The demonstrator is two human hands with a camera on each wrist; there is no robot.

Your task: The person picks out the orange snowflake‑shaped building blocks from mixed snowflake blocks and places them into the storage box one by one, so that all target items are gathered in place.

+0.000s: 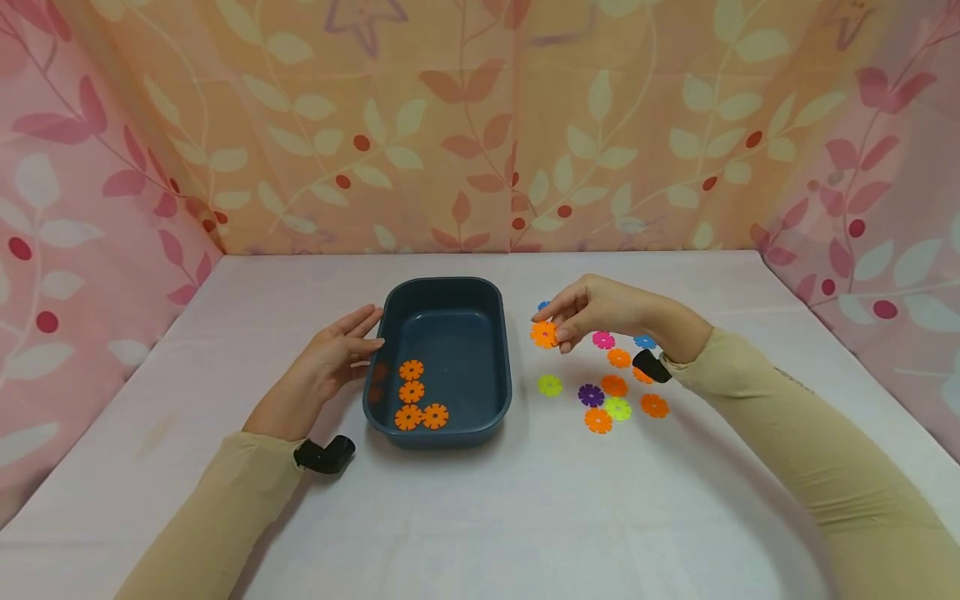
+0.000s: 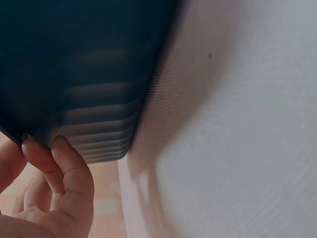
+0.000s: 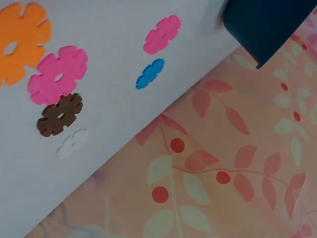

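A dark blue rectangular tub point(image 1: 471, 358) stands on the table, several orange notched plastic discs point(image 1: 412, 392) lying at its lower left inside. At its left rim is my left hand point(image 1: 330, 358), the thumb over the edge and the other fingers against the outer wall; the left wrist view shows these fingertips point(image 2: 59, 144) at the wall. Right of the tub, my right hand point(image 1: 588, 312) pinches an orange notched disc point(image 1: 544, 335) between thumb and fingers, above the table. The right hand is outside the right wrist view.
Loose notched discs lie around the right hand: purple point(image 1: 591, 395), yellow-green point(image 1: 550, 385), pink point(image 1: 603, 340), blue point(image 1: 645, 342) and several orange ones point(image 1: 655, 406). In the right wrist view there are also a brown disc point(image 3: 59, 115) and a white one point(image 3: 72, 144). Patterned cloth point(image 1: 480, 125) hangs behind.
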